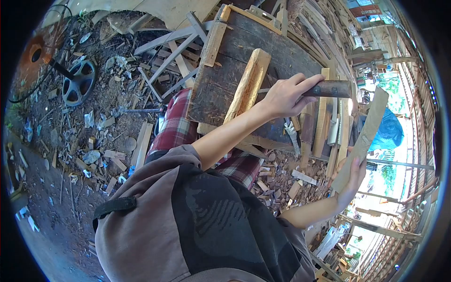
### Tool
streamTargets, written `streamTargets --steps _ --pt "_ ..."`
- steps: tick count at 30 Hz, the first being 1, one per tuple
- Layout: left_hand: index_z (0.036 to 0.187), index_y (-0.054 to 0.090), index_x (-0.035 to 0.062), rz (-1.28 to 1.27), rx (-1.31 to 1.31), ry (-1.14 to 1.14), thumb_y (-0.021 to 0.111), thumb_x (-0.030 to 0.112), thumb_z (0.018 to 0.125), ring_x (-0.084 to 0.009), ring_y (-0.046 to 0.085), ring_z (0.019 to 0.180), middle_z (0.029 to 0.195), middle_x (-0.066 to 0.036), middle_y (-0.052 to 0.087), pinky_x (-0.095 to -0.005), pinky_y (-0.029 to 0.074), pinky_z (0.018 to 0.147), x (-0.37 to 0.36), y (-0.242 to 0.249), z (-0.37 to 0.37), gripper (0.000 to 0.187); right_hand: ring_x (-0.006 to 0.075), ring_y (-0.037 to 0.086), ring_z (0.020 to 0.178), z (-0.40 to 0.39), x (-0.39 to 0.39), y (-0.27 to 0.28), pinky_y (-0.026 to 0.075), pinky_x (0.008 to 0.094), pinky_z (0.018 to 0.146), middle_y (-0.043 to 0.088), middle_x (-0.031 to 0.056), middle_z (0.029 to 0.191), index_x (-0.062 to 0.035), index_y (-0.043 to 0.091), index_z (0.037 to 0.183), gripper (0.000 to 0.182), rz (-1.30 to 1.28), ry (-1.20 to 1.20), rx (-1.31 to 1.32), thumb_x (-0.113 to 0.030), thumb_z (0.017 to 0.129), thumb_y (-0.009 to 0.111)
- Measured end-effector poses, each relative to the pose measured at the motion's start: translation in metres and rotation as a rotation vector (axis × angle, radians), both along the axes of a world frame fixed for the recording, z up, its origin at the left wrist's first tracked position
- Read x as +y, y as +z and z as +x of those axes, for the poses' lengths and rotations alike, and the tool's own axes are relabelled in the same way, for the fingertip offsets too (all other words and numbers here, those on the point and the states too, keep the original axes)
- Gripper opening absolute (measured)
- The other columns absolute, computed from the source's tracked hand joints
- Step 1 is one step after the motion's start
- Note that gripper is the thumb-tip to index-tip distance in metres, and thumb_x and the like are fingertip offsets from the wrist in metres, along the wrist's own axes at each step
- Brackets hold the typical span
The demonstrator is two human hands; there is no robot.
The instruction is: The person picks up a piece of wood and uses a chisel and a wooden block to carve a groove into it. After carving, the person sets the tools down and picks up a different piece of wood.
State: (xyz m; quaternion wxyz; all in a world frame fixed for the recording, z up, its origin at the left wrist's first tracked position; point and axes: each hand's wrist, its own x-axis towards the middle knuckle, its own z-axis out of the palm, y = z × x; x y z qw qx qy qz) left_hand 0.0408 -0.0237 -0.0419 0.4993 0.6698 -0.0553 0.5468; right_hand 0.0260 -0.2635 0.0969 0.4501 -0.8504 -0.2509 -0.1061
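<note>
My left hand (285, 96) reaches over the dark wooden bench top (216, 89), its fingers closed round a tool with a thick, round dark handle (332, 89). A thin piece like a shank shows on the other side of that hand; most of the tool's grip is hidden by my fingers. Under my left forearm lies a pale wooden block (248, 84) with a hollowed, freshly cut face. Off to the right, my right hand (354, 176) grips the lower end of a long, flat, slightly curved wooden slat (369, 127), held up beside the bench.
Wood strips (322, 127) and a small brush-like item (292, 135) lie along the bench's near edge. A spoked wheel (80, 83) stands among scraps on the left. Crossed wooden bars (176, 58) adjoin the bench. A blue plastic sheet (389, 131) hangs behind the slat.
</note>
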Motion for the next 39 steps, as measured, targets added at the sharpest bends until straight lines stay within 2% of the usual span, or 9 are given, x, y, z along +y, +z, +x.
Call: streamTargets --steps 8,12,18,20,23,28,31,34,39 --pt "0.137 0.047 0.0173 0.080 0.102 -0.017 0.068 0.016 0.081 -0.0285 0.060 0.066 0.082 -0.010 0.056 -0.0377 0.051 0.056 -0.006 -0.002 0.004 0.060 0.0085 0.043 0.045 0.025 0.012 -0.019 0.037 0.0223 0.040 0.048 0.0033 0.064 0.0018 0.050 0.121 0.048 0.507 0.071 0.307 -0.039 0.095 0.052" --pt "0.136 0.047 0.0171 0.077 0.092 -0.004 0.068 0.017 0.081 -0.0297 0.060 0.067 0.083 -0.010 0.056 -0.0382 0.051 0.057 -0.005 -0.001 0.006 0.059 0.0076 0.045 0.047 0.021 0.027 -0.021 0.037 0.0219 0.040 0.048 0.0022 0.064 0.0006 0.052 0.119 0.044 -0.009 -0.054 -0.043 -0.035 0.093 0.055" --pt "0.136 0.046 0.0176 0.065 0.119 -0.012 0.068 0.018 0.082 -0.0309 0.060 0.068 0.084 -0.011 0.057 -0.0388 0.051 0.059 -0.007 -0.002 0.003 0.059 0.0084 0.052 0.060 0.011 0.027 0.010 0.041 0.0241 0.046 0.054 0.0019 0.074 -0.0006 0.052 0.122 0.046 0.614 0.266 0.205 -0.036 0.092 0.054" --pt "0.137 0.046 0.0181 0.031 0.098 0.004 0.068 0.018 0.082 -0.0311 0.061 0.069 0.085 -0.011 0.057 -0.0392 0.051 0.059 -0.005 0.001 0.004 0.059 0.0109 0.056 0.066 0.034 0.053 -0.025 0.045 0.0261 0.050 0.056 0.0040 0.078 0.0029 0.049 0.126 0.054 0.108 0.110 -0.272 -0.040 0.094 0.052" --pt "0.137 0.046 0.0188 0.063 0.118 -0.009 0.068 0.019 0.082 -0.0308 0.061 0.069 0.085 -0.011 0.057 -0.0393 0.052 0.060 -0.004 -0.001 0.008 0.060 0.0102 0.055 0.061 0.029 0.033 -0.015 0.045 0.0253 0.048 0.055 0.0038 0.074 0.0029 0.049 0.126 0.055 -0.059 -0.066 -0.174 -0.041 0.093 0.051" --pt "0.138 0.046 0.0210 0.082 0.131 -0.034 0.068 0.018 0.082 -0.0302 0.061 0.068 0.085 -0.011 0.057 -0.0398 0.052 0.059 -0.009 -0.003 0.007 0.060 0.0070 0.048 0.052 0.052 -0.002 -0.009 0.038 0.0212 0.043 0.050 0.0003 0.068 0.0000 0.055 0.118 0.046 0.579 0.510 0.629 -0.040 0.094 0.051" --pt "0.138 0.046 0.0224 0.080 0.128 -0.031 0.068 0.018 0.082 -0.0299 0.061 0.067 0.085 -0.011 0.058 -0.0400 0.052 0.059 -0.006 -0.003 0.009 0.060 0.0070 0.050 0.054 0.055 0.037 -0.032 0.041 0.0225 0.044 0.051 -0.0002 0.068 -0.0024 0.056 0.116 0.042 -0.236 -0.001 -0.668 -0.038 0.093 0.055" --pt "0.138 0.047 0.0232 0.104 0.156 -0.046 0.068 0.019 0.082 -0.0298 0.061 0.067 0.084 -0.011 0.058 -0.0399 0.052 0.059 -0.009 -0.004 0.010 0.060 0.0077 0.050 0.053 0.034 0.015 0.013 0.042 0.0242 0.043 0.051 -0.0014 0.067 -0.0032 0.055 0.116 0.038 0.173 0.126 0.184 -0.034 0.093 0.057" --pt "0.137 0.048 0.0232 0.108 0.148 -0.030 0.068 0.019 0.083 -0.0301 0.061 0.067 0.084 -0.012 0.058 -0.0395 0.051 0.059 -0.008 -0.002 0.007 0.058 0.0070 0.049 0.052 0.075 -0.004 -0.023 0.040 0.0222 0.042 0.050 -0.0007 0.067 -0.0028 0.056 0.115 0.039 0.219 0.534 0.129 -0.034 0.092 0.058"
